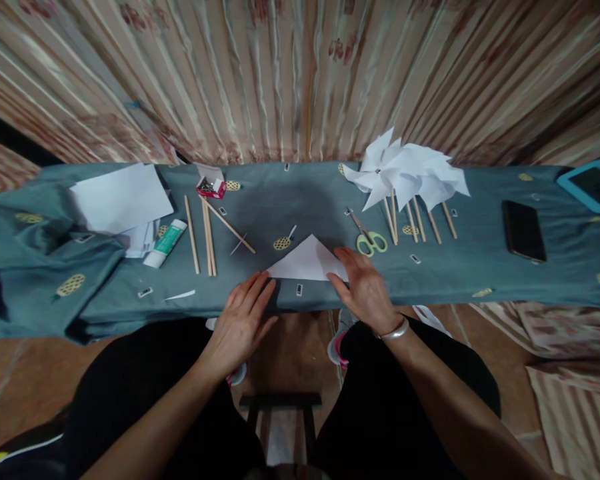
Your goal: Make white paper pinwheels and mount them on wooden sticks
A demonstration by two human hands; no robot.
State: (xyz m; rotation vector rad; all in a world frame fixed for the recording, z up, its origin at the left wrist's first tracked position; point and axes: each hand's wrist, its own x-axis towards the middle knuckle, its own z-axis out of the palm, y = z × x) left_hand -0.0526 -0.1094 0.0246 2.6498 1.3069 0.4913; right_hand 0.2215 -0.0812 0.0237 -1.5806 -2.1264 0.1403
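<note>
A white sheet of paper [307,260], folded into a triangle, lies on the cloth-covered table with its peak pointing away from me. My left hand [245,313] touches its left corner with the fingertips, fingers stretched out. At the right corner, my right hand [365,283] rests on the paper with its thumb and fingers apart. Green-handled scissors [372,243] lie just beyond my right hand. Several wooden sticks [209,237] are beyond my left hand, one lying aslant. A thin white paper strip [180,295] lies to the left.
Paper pinwheels [405,170] on sticks lie at the back right. Farther right are a black phone [524,231] and a blue-framed device [595,185]. Left stand a small red box [211,183] of metal pins, a glue stick [165,244] and stacked white paper [123,198]. A curtain [300,80] hangs behind.
</note>
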